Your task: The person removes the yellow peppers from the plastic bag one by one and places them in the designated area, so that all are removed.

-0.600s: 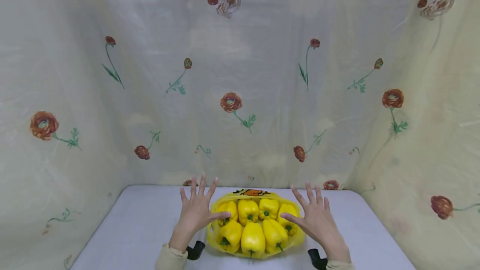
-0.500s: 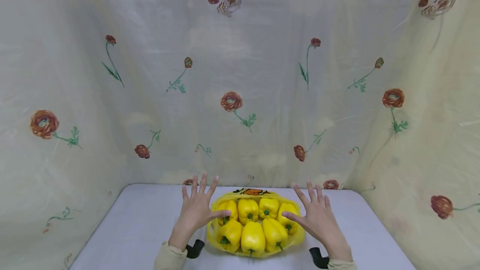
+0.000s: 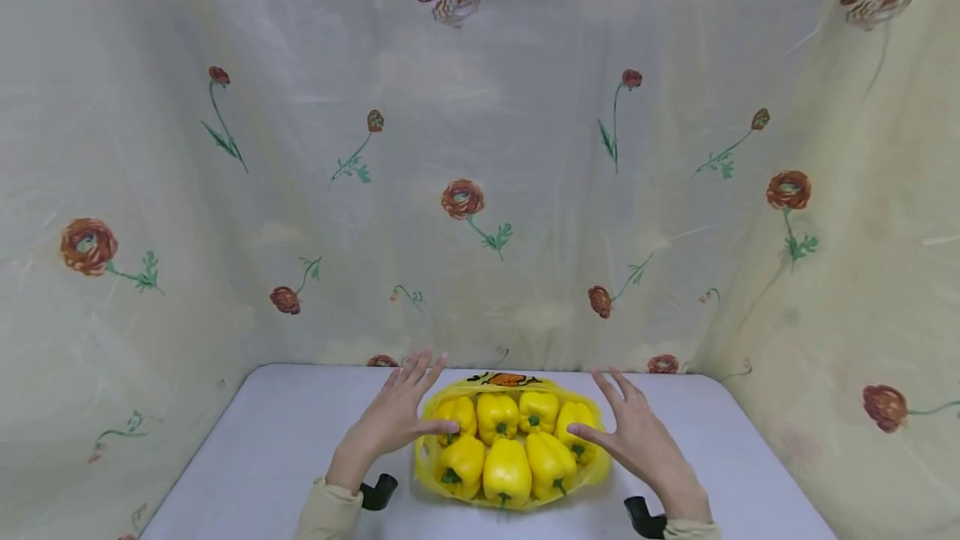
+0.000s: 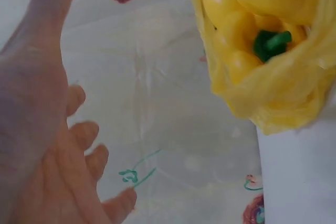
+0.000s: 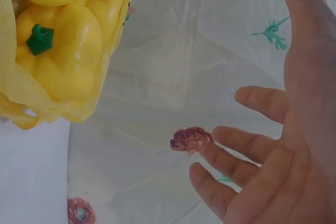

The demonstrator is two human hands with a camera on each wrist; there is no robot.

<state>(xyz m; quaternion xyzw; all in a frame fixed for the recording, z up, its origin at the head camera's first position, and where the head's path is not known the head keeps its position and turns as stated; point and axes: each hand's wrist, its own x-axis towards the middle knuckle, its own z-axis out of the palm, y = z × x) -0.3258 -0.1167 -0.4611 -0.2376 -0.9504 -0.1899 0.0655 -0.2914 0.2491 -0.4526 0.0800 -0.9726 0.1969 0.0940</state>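
Peppers point(image 3: 507, 469) glossy yellow, stems point(image 5: 40, 40) green. Bag point(image 4: 286, 95) translucent yellow, orange-and-black print point(image 3: 506, 379). Tabletop point(image 3: 262, 448) plain white. Backdrop point(image 3: 525, 132) greyish cream, scattered rust-red flowers point(image 3: 462, 199), green leaves point(image 3: 498, 237). Sleeves point(image 3: 330, 512) beige; wrist pieces point(image 3: 380, 492) black.

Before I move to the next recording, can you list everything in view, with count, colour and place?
Peppers: 7 visible, yellow with green stems, inside the bag
Bag: 1, yellow with orange-and-black print, on the table
Table: 1, white, under the bag
Flowered sheeting: count unclear, pale with reddish flowers, behind and beside the table
Wrist pieces: 2, black, at the wrists
Sleeves: 2, beige, lower edge
Left hand: 1, bare, bag's left
Right hand: 1, bare, bag's right
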